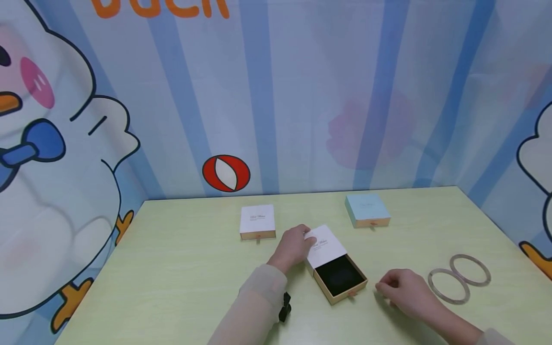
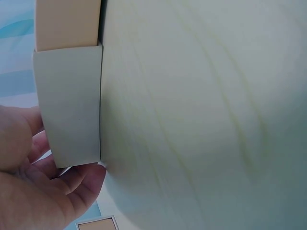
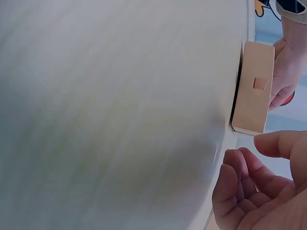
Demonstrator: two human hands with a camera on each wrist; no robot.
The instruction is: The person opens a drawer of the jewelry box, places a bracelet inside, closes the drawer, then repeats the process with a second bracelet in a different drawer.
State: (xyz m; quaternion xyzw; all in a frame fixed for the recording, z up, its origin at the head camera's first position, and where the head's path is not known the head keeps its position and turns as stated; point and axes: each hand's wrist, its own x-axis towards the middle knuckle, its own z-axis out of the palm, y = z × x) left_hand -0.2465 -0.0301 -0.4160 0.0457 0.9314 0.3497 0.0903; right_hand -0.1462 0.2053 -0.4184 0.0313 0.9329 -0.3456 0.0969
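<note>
A white-topped drawer box (image 1: pixel 324 248) stands on the table at centre, its tan drawer (image 1: pixel 340 276) pulled partly out towards the front right. Black lining shows in the drawer, with nothing seen lying in it. My left hand (image 1: pixel 293 247) grips the back left end of the box's white sleeve, thumb on top; the left wrist view shows fingers round that end of the sleeve (image 2: pixel 69 105). To the right of the drawer, my right hand (image 1: pixel 407 292) hovers with loosely bent fingers and holds nothing. In the right wrist view the thumb is apart from the fingertips, near the drawer front (image 3: pixel 254 88).
Two pale ring-shaped bangles (image 1: pixel 448 286) lie at the right, touching or overlapping. A second white box (image 1: pixel 258 222) stands shut at back left, and a light blue box (image 1: pixel 368 210) at back right. A cartoon-printed curtain (image 1: pixel 302 96) hangs behind the table (image 1: pixel 172 278).
</note>
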